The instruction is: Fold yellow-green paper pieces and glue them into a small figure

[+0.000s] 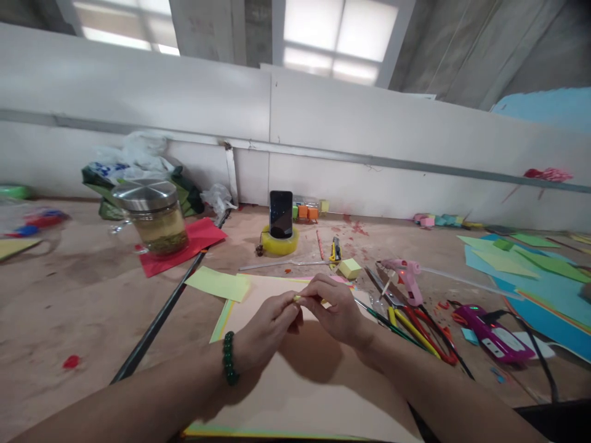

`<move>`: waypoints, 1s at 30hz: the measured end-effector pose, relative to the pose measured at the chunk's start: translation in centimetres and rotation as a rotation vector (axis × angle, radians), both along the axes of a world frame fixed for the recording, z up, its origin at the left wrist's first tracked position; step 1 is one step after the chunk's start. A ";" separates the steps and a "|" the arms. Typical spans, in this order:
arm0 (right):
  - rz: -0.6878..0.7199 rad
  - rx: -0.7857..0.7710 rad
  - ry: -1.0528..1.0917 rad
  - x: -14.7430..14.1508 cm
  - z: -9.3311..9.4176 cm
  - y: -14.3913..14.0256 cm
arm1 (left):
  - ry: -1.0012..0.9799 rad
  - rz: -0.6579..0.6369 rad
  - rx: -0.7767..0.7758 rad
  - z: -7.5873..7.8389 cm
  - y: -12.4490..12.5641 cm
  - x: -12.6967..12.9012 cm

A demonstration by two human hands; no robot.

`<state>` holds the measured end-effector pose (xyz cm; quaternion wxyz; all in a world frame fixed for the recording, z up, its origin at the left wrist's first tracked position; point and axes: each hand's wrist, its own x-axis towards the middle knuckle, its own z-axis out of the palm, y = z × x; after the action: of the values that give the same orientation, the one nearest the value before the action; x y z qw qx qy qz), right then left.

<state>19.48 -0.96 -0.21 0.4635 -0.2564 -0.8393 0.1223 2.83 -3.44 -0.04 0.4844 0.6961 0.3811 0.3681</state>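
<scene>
My left hand (273,318) and my right hand (336,311) meet above a stack of coloured paper sheets (286,403), the top one pale peach. Between their fingertips is a small piece of yellow paper (297,298), mostly hidden. Both hands are closed in a pinch on it. A green bead bracelet (229,358) circles my left wrist. Just beyond the hands stands a pale yellow paper cube (349,268). A light yellow paper strip (217,283) lies across the stack's far left corner.
Right of the stack lie a pink glue gun (407,277), red-handled scissors (446,344), yellow-handled pliers (415,329) and a purple power strip (496,335) with cords. A phone (281,214) stands in a yellow tape roll (279,245). At left, a glass tea mug (159,224) rests on red paper (205,235).
</scene>
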 end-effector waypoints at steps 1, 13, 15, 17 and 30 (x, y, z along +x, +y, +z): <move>0.002 -0.008 -0.003 0.1 0.2 -0.1 | -0.004 -0.001 0.002 -0.1 0.1 0.0; 0.022 -0.236 -0.016 -0.1 0.7 -0.4 | -0.017 -0.033 0.007 -0.1 -0.4 0.0; 0.003 -0.163 -0.019 0.1 0.8 -0.4 | -0.085 -0.126 -0.055 0.4 -0.4 -0.1; -0.011 -0.139 -0.012 0.2 0.9 -0.3 | -0.169 -0.205 -0.151 0.7 -0.3 -0.3; -0.045 -0.246 -0.190 -0.5 -0.8 -0.4 | -0.117 0.346 0.106 3.2 2.7 -3.0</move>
<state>18.98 -1.32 -1.01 0.3497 -0.3407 -0.8520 0.1890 -0.12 -0.71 3.11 0.3978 0.6223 0.4463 0.5053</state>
